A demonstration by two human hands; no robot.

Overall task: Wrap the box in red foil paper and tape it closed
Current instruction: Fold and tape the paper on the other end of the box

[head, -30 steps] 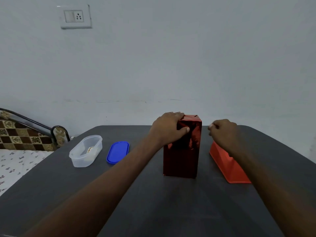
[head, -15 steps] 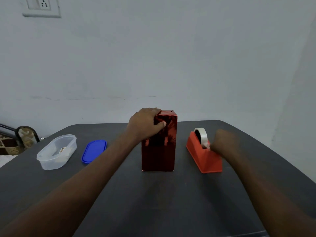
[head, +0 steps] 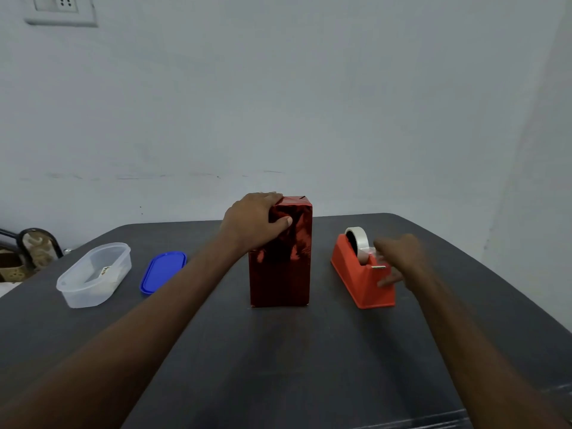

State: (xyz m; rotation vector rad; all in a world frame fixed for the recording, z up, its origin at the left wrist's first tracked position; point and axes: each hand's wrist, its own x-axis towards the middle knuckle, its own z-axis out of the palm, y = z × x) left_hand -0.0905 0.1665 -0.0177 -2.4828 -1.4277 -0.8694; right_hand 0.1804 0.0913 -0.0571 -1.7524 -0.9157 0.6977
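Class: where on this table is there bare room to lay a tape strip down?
Bare table lies between the forearms, in front of the red box. Crowded: the gap between the box and tape dispenser, where the right hand works.

You have a single view, from the camera on your head, looking forward and slightly down across the dark table (head: pixel 278 366) toward the pale wall (head: pixel 309 88). Your forearms enter from both lower corners and run toward the frame's centre, where the foil-wrapped box (head: pixel 280 264) stands at arm's reach. The wall fills the upper half; a switch plate (head: pixel 60 9) is cut off at the upper left. The wide lens bows the table's far edge.
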